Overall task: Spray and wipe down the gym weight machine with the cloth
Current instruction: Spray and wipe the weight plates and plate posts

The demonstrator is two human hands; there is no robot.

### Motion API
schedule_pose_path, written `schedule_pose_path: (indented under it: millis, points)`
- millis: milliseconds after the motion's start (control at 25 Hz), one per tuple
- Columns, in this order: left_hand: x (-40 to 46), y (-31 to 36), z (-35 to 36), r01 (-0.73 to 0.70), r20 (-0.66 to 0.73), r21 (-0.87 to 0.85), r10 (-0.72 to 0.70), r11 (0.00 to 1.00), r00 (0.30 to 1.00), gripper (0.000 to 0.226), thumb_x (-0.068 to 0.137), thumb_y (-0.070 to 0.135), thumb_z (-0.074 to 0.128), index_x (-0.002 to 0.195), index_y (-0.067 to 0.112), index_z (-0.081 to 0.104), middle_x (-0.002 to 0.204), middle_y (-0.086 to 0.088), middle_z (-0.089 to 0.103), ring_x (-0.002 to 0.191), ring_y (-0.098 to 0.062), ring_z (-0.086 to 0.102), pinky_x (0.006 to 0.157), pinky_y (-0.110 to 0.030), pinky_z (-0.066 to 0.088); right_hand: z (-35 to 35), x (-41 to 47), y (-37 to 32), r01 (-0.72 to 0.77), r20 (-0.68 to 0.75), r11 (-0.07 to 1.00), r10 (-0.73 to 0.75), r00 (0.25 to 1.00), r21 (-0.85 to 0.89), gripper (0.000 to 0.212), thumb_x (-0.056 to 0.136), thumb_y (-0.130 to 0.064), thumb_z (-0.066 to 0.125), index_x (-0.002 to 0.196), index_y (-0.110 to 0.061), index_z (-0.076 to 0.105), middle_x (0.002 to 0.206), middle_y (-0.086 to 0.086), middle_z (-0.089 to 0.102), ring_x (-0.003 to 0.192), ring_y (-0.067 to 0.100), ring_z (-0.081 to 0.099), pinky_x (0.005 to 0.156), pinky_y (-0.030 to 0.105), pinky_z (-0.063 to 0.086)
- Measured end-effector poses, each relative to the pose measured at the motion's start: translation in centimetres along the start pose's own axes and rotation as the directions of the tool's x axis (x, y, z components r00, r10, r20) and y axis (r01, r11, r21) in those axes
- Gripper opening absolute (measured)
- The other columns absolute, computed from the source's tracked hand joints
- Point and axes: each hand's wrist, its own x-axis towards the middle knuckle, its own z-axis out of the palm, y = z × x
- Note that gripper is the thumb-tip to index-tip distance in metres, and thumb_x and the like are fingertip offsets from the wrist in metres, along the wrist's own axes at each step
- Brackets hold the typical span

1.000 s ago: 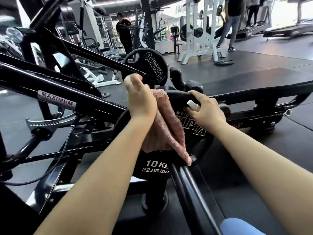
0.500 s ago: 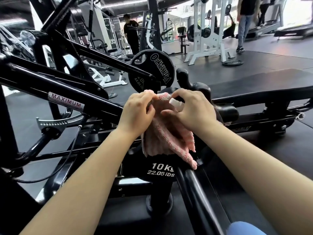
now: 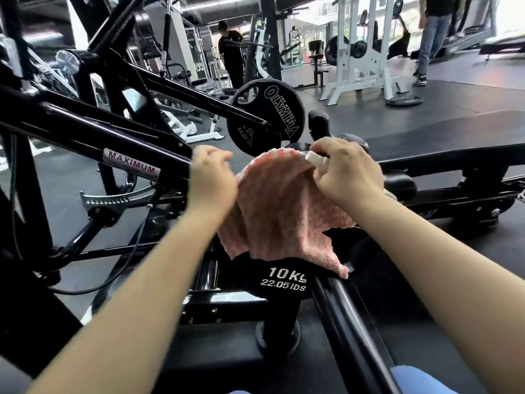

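A pink terry cloth hangs spread over the top of a black 10 kg weight plate on the black weight machine. My left hand sits at the cloth's left edge with curled fingers and holds it there. My right hand is at the cloth's upper right corner, curled round a small white spray bottle whose tip pokes out toward the cloth. Most of the bottle is hidden in the fist.
A second black plate marked Olympia sits on the machine's arm just behind the cloth. The machine's long black pad runs to the right. Farther back stand a white rack, a loose plate on the floor and two people.
My right hand left the plate's rim and came up to the cloth's top right with the bottle. The cloth opened out wider, and my left hand slid to its left edge.
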Motion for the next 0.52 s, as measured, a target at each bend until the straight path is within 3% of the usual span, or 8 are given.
schedule_pose_path:
  millis: [40, 120, 160, 280, 320, 400, 480, 520]
  points:
    - [-1.8, 1.2, 1.9, -0.082, -0.017, -0.006, 0.082, 0.997, 0.996, 0.031, 0.088, 0.008, 0.044, 0.108, -0.008, 0.061, 0.111, -0.026, 0.054, 0.104, -0.038, 0.053, 0.095, -0.026, 0.03, 0.1, 0.1, 0.2, 0.007, 0.012, 1.0, -0.007, 1.0, -0.002, 0.034, 0.086, -0.017, 0.05, 0.118, -0.025, 0.062, 0.116, 0.0, 0.06, 0.112, 0.027, 0.05, 0.079, 0.038, 0.045]
    - [-4.7, 2.6, 5.8, -0.197, -0.02, 0.187, 0.204, 0.962, 0.979, 0.053, 0.09, 0.035, 0.037, 0.122, -0.006, 0.049, 0.12, -0.025, 0.052, 0.111, -0.04, 0.05, 0.102, -0.039, 0.029, 0.0, 0.5, 0.6, 0.035, 0.038, 0.999, -0.035, 0.999, -0.007, 0.025, 0.086, -0.019, 0.052, 0.106, -0.024, 0.068, 0.106, 0.0, 0.06, 0.108, 0.026, 0.051, 0.078, 0.036, 0.045]
    - [-5.3, 2.9, 7.4, -0.194, -0.022, 0.317, 0.211, 0.928, 0.977, 0.064, 0.089, 0.045, 0.034, 0.129, -0.005, 0.042, 0.127, -0.024, 0.05, 0.118, -0.039, 0.047, 0.107, -0.047, 0.027, -0.2, 0.9, 0.9, 0.037, 0.055, 0.999, -0.038, 0.998, 0.018, 0.015, 0.087, -0.024, 0.056, 0.092, -0.021, 0.069, 0.094, 0.0, 0.06, 0.1, 0.026, 0.054, 0.074, 0.034, 0.043]
    - [-4.2, 4.2, 9.5, -0.096, -0.066, 0.418, 0.135, 0.904, 0.989, 0.077, 0.085, 0.057, 0.027, 0.134, -0.003, 0.03, 0.134, -0.02, 0.048, 0.128, -0.035, 0.043, 0.107, -0.059, 0.021, -1.4, 2.3, 2.0, -0.103, 0.152, 0.959, 0.064, 0.986, 0.263, 0.031, 0.086, -0.037, 0.064, 0.062, -0.019, 0.06, 0.055, -0.009, 0.051, 0.06, 0.014, 0.051, 0.059, 0.029, 0.036]
    - [-3.7, 4.8, 9.7, -0.094, -0.054, 0.415, 0.128, 0.905, 0.99, 0.078, 0.084, 0.058, 0.026, 0.134, -0.002, 0.029, 0.134, -0.018, 0.048, 0.129, -0.034, 0.043, 0.108, -0.06, 0.021, -1.8, 2.6, 2.5, -0.156, 0.171, 0.923, 0.1, 0.98, 0.351, 0.033, 0.086, -0.037, 0.065, 0.059, -0.018, 0.058, 0.047, -0.012, 0.049, 0.054, 0.011, 0.046, 0.056, 0.029, 0.037]
    - [-3.3, 5.2, 10.6, -0.193, -0.05, 0.425, 0.236, 0.885, 0.971, 0.08, 0.084, 0.061, 0.026, 0.136, 0.0, 0.028, 0.138, -0.017, 0.046, 0.132, -0.034, 0.037, 0.11, -0.058, 0.015, -2.0, 3.0, 3.5, -0.2, 0.188, 0.907, 0.138, 0.972, 0.37, 0.025, 0.086, -0.031, 0.064, 0.069, -0.013, 0.067, 0.055, -0.005, 0.06, 0.06, 0.019, 0.052, 0.064, 0.033, 0.044]
    - [-3.1, 4.6, 11.3, -0.435, -0.005, 0.482, 0.499, 0.761, 0.867, 0.084, 0.083, 0.065, 0.027, 0.14, 0.003, 0.027, 0.143, -0.014, 0.043, 0.135, -0.032, 0.031, 0.112, -0.054, 0.004, -1.5, 2.7, 4.3, -0.201, 0.204, 0.94, 0.147, 0.968, 0.276, 0.02, 0.087, -0.024, 0.059, 0.075, -0.011, 0.068, 0.066, 0.006, 0.063, 0.07, 0.025, 0.056, 0.068, 0.033, 0.044]
    - [-2.9, 4.2, 11.4, -0.563, 0.06, 0.531, 0.635, 0.633, 0.77, 0.084, 0.082, 0.064, 0.028, 0.142, 0.006, 0.025, 0.145, -0.011, 0.041, 0.136, -0.03, 0.029, 0.113, -0.053, -0.001, -1.1, 2.3, 4.8, -0.216, 0.208, 0.941, 0.164, 0.964, 0.261, 0.021, 0.088, -0.022, 0.058, 0.069, -0.015, 0.063, 0.063, 0.002, 0.06, 0.069, 0.02, 0.054, 0.066, 0.029, 0.042]
